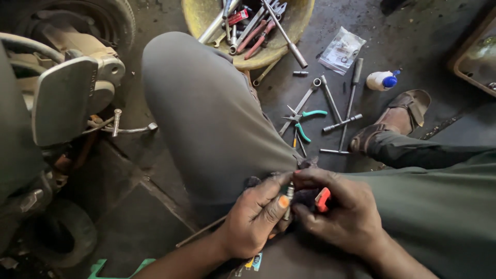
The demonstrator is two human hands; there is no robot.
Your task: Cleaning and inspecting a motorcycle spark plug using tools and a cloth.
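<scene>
While the left hand (253,219) pinches a slim grey metal cylinder (289,195) upright over the lap, its grip clenched around it, the right hand (341,212) touches the cylinder's top and grasps a small red plastic piece (322,199). Beyond the knee, teal-handled steel pliers (302,124) lie on the gritty dark floor (413,51) near a worn yellow round basin (206,20) of metal tools.

Bit (289,195): between both hands' fingers (274,199), on lap.
Pliers (302,121): on floor (413,46) beyond fingers.
Bowl (206,20): farther beyond, tools inside.
Bottle (381,80): beyond, right.
Scooter (62,98): left.
</scene>
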